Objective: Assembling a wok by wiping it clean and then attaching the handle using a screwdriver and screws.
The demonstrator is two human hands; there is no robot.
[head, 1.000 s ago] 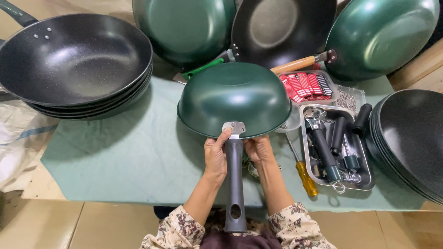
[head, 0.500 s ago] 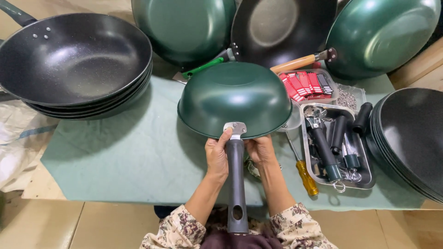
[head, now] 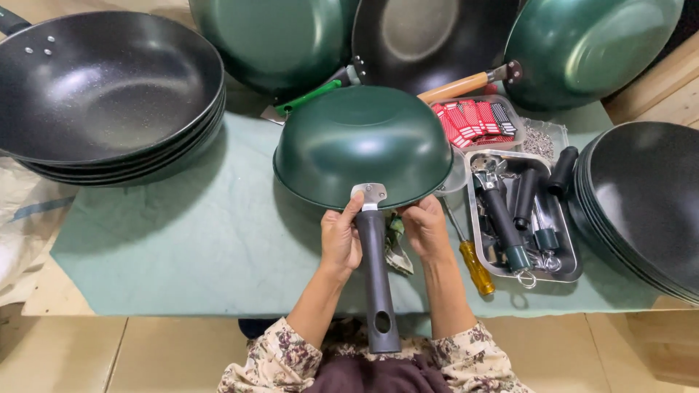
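Black pans (head: 109,102): stacked at far left on the green mat (head: 182,247).
Left hand (head: 340,236): fingers curled loosely against the handle (head: 376,276), thumb raised to the metal bracket (head: 368,195).
Green wok (head: 364,145): set upside down at mid-mat, handle pointed toward the person.
Right hand (head: 426,227): fingers bent at the handle's other side, beneath the wok's rim; grasp cannot be told.
Tray (head: 571,273): handles and tools are held, right of the wok.
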